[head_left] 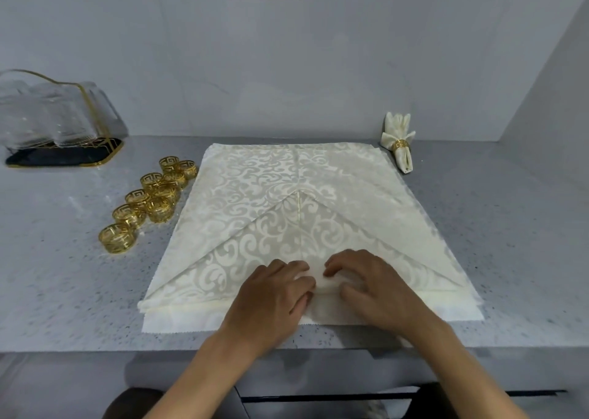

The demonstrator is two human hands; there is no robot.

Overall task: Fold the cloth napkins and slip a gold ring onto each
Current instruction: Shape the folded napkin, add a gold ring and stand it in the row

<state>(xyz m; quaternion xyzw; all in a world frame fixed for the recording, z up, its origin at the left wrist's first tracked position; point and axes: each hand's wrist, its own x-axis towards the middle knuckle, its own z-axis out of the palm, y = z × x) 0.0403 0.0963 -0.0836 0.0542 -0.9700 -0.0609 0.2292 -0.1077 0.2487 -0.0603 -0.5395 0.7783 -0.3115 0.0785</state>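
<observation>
Leftward of the napkin stack (pixel 271 176), your spare gold rings (pixel 149 202) wait within reach, clustered just beside its edge. On the stack's near edge, your left hand (pixel 274 294) and right hand (pixel 373 288) pinch the top napkin (pixel 287 243), already folded to a triangle, likely to start gathering its base. Right of the stack's far corner lies one finished napkin (pixel 400 143), ringed.

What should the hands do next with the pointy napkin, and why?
Probably keep pleating: the left hand and right hand pinch the near edge of the triangle-folded napkin, which is not yet narrow enough for a gold ring.
</observation>
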